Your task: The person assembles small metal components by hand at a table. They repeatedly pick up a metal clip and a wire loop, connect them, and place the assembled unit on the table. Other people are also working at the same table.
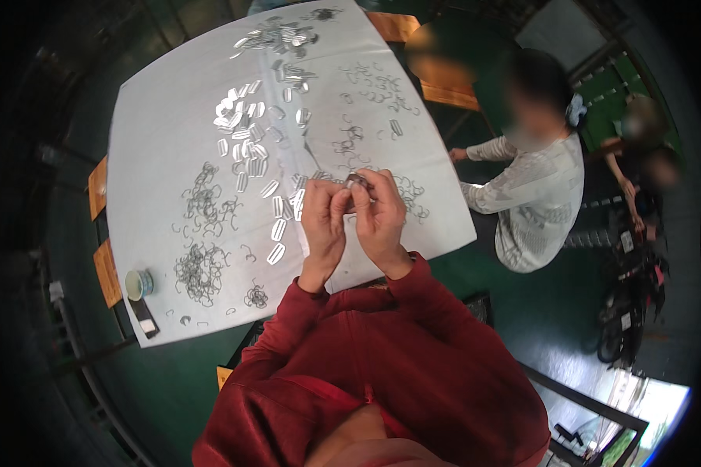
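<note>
Above the near part of the white table, my left hand [324, 219] and my right hand [382, 216] meet with fingertips closed around a small shiny metal piece [356, 180]. Fingers hide most of that piece. Just left of my hands lie several flat, oblong, silvery slotted pieces [278, 229], some partly behind my left hand. Thin curved wire clips [410, 194] are scattered beyond my right hand. A larger heap of such wire clips [200, 274] sits at the table's near left.
The white tabletop [156, 171] holds more slotted pieces [245, 136] farther up. A cup [139, 285] and a dark phone-like object [143, 317] stand at the near left corner. A person in a pale top [541, 187] is at the right edge; wooden stools [107, 272] flank the table.
</note>
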`<action>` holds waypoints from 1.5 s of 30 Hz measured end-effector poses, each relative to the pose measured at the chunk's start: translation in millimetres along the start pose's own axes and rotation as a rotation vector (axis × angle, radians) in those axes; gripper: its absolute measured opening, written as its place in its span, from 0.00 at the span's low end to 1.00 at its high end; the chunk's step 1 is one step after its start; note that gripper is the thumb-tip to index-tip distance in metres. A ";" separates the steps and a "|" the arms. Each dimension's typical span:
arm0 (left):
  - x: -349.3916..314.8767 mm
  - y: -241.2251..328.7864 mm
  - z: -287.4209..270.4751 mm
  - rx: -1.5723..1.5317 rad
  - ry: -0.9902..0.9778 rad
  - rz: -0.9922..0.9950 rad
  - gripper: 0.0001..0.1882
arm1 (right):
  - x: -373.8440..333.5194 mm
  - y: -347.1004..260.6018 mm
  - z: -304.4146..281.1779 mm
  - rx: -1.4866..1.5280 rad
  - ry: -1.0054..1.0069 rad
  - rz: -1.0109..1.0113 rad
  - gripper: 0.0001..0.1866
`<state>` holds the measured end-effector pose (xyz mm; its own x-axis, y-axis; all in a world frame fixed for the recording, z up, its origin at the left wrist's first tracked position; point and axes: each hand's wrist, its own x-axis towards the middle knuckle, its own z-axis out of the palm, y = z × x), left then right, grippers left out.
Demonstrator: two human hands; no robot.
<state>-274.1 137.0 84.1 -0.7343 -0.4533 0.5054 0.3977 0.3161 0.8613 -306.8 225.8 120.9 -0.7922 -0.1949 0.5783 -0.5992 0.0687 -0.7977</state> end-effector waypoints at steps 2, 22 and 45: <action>1.7 5.5 1.5 0.112 0.015 0.055 0.07 | 4.5 0.8 -0.7 -0.009 -0.010 -0.025 0.07; 16.9 4.6 9.2 -0.005 0.143 -0.043 0.03 | 29.5 11.2 8.4 -0.004 -0.083 -0.064 0.07; 40.2 28.4 0.5 0.062 0.161 0.009 0.04 | 52.6 -15.8 10.1 -0.057 -0.111 -0.159 0.08</action>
<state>-292.6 128.2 128.9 -0.6314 -0.5761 0.5191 0.3653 0.3695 0.8544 -337.8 204.5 162.3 -0.6711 -0.3139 0.6717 -0.7241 0.0832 -0.6846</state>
